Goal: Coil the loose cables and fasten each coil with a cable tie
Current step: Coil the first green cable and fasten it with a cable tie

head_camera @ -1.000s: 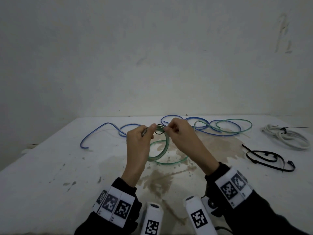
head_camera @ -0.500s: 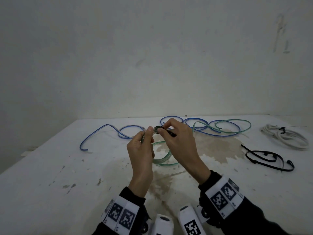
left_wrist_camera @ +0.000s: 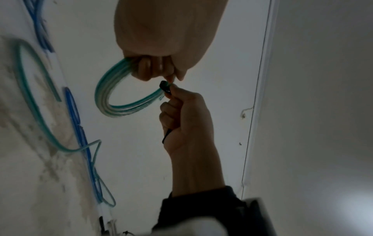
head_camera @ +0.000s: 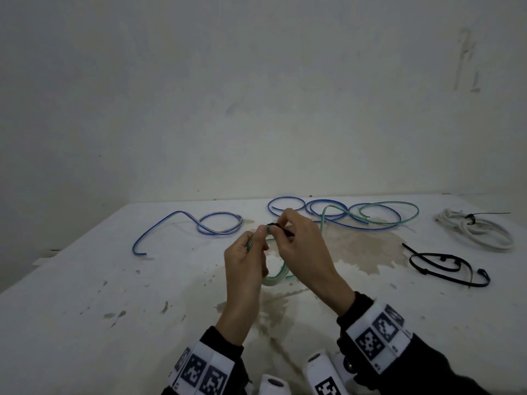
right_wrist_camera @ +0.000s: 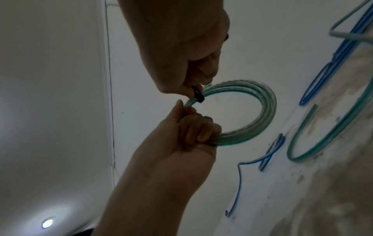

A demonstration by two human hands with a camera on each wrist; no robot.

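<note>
My left hand (head_camera: 261, 232) grips a small coil of green cable (head_camera: 275, 277) above the middle of the table, fingers curled round its strands (right_wrist_camera: 191, 131). A black cable tie (right_wrist_camera: 197, 95) is wrapped tightly round the coil's top. My right hand (head_camera: 278, 228) pinches the tie right beside the left thumb, and the tie's tail runs back under the right palm (left_wrist_camera: 167, 135). In the left wrist view the coil (left_wrist_camera: 105, 99) hangs below the fist, with the tie (left_wrist_camera: 164, 87) between both hands' fingertips. The green cable's free length (head_camera: 399, 212) trails off to loops at the back right.
A loose blue cable (head_camera: 216, 223) lies at the back left and more blue loops (head_camera: 328, 209) at the back centre. A tied white coil (head_camera: 479, 232) sits far right, spare black cable ties (head_camera: 450, 266) in front of it. The stained white table (head_camera: 114, 295) meets a wall behind.
The tie's open loop around the coil has closed up tight. My right hand has drawn the tail toward the right. The coil has turned more edge-on and both hands sit slightly nearer me.
</note>
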